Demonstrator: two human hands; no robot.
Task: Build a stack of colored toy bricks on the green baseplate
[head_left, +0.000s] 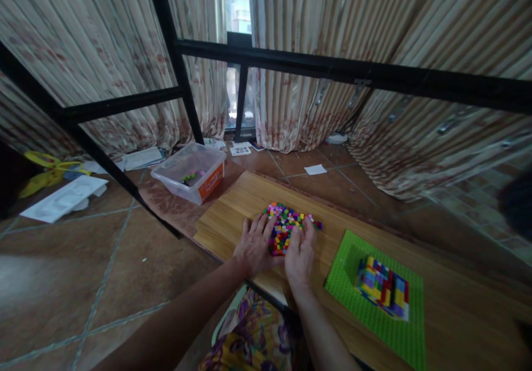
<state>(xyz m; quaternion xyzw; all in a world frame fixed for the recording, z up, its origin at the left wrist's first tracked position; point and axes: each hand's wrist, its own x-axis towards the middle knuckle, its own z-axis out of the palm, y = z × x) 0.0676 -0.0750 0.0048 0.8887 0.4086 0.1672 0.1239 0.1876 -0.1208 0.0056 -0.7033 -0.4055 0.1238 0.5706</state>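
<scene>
A pile of small multicoloured building bricks [282,230] lies on the wooden table [233,205], between my two hands. My left hand [255,246] rests against the pile's left side, fingers stretched out and touching the bricks. On the right side, my right hand [301,252] curves along the pile with its fingers extended, also touching bricks. Neither hand shows a brick gripped in it. Further right sits a green baseplate [344,271], bearing a block built of yellow, red, blue and white bricks [382,288].
A clear plastic bin [183,171] with an orange label and a few bricks inside stands on the floor beyond the table's left end. Black metal bars [291,58] cross in front of the curtains [299,16]. A white panel [62,198] and papers lie on the tiled floor.
</scene>
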